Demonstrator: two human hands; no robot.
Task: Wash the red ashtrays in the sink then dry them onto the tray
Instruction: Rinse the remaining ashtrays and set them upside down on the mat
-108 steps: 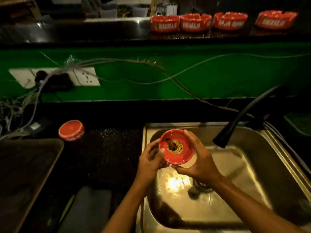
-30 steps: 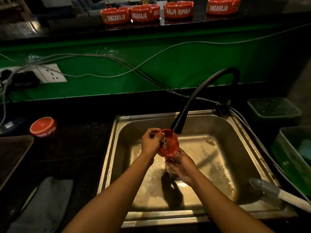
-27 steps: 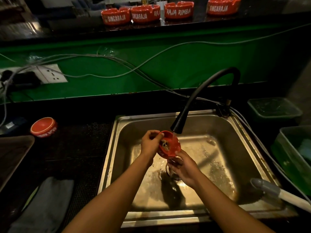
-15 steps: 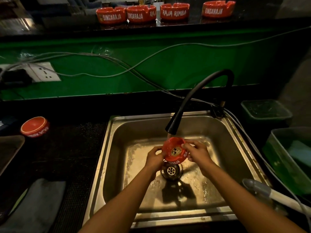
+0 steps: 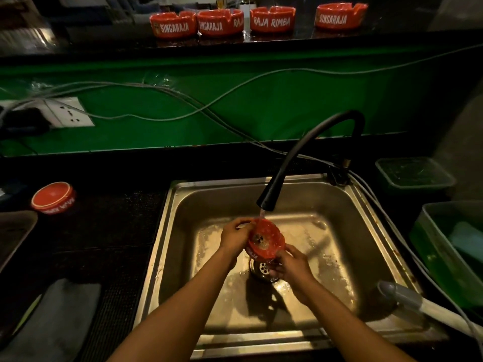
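Steel sink basin (image 5: 347, 226): my hands, left (image 5: 233, 237) and right (image 5: 290, 265), both gripping, have tilted the round red plastic ashtray (image 5: 265, 242) under the black tap's (image 5: 308, 150) stream; rinsing continues.

There is one view only, from a wide-angle camera sitting on the person's head and looking forward and steeply down into the sink (image 5: 287, 333), close enough that both forearms are running in from the bottom edge. It is facing the green wall (image 5: 261, 100) behind the worktop (image 5: 104, 231), and its upper edge is taking in the shelf (image 5: 261, 40) above.
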